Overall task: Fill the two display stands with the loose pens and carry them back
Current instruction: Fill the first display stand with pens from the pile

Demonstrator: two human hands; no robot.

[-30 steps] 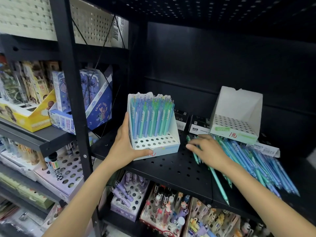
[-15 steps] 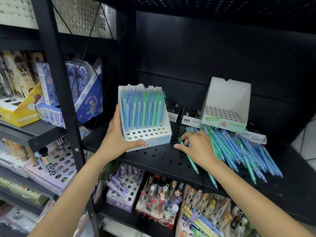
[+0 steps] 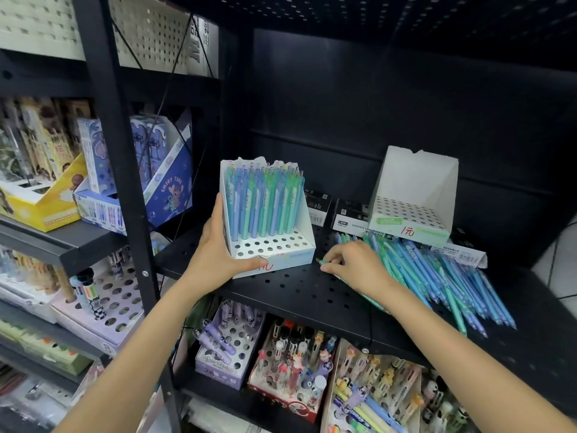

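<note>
Fingers [image 3: 335, 266] of right hand [image 3: 352, 264] curl on a green pen [image 3: 321, 261], mostly hidden; left hand [image 3: 218, 254] grips part-filled stand [image 3: 293, 242].

The shelf [image 3: 296, 289] is matt black perforated metal. Both display stands, the part-filled stand [image 3: 299, 232] and the empty stand [image 3: 415, 182] right of it, look like matt white card. The loose pens [image 3: 437, 276] are smooth, slightly glossy plastic.
</note>
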